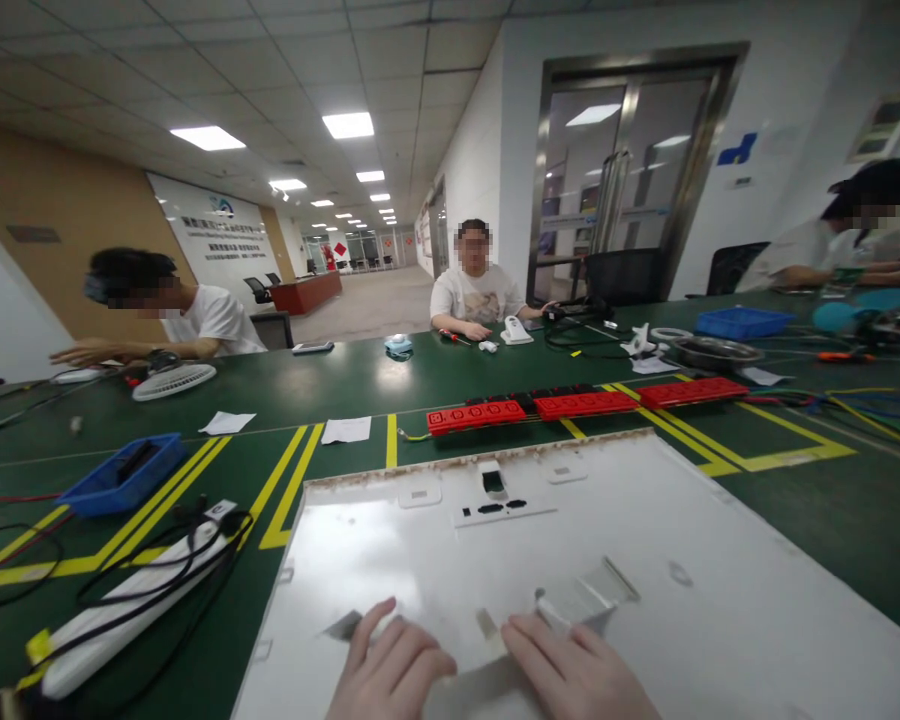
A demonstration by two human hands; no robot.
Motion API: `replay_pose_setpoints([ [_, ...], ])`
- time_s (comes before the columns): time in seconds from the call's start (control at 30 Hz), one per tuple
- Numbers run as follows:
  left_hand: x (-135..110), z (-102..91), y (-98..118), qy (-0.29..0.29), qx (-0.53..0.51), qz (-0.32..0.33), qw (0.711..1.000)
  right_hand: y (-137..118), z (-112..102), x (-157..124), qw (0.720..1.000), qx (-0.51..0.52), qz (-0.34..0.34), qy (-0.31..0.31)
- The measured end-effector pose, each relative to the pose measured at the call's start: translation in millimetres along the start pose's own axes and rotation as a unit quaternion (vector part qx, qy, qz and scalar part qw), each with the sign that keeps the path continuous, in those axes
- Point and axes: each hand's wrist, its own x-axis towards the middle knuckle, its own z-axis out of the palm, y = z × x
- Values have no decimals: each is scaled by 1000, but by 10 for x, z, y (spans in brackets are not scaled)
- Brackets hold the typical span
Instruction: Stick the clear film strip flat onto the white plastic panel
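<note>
A large white panel [435,560] with port cutouts along its far edge lies in front of me. Both my hands are low over its near part. My left hand [394,665] has curled fingers at the left side of a pale flat piece [484,690]. My right hand [570,670] bends its fingers together over the right side of that piece. Its lower part leaves the picture. Beyond my right fingers sits a shiny pale bracket-like part [592,595]. A small grey part [343,627] shows beside my left index finger, partly hidden.
Red socket strips [476,413] lie past the panel's far edge. On the left are a white power strip [139,600] with black cable and a blue tray [124,475]. Another blue tray [742,322] stands at the far right. Several people sit around the green table [270,450].
</note>
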Motion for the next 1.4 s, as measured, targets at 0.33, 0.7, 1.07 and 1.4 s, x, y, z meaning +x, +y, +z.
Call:
replay_pose_setpoints([
  [0.33, 124, -189, 161, -64, -23, -4, 998, -137, -22, 69, 999, -33, -37, -22],
  [0.7, 118, -202, 143, -116, -54, -73, 989, 446, -536, 241, 995, 11, 77, 58],
  [1.07, 12, -161, 17, 37, -113, -115, 986, 1100, -427, -133, 970, 77, 230, -35],
  [1.4, 3, -254, 49, 71, -65, -31, 995, 579, -208, -117, 945, 251, 195, -72],
])
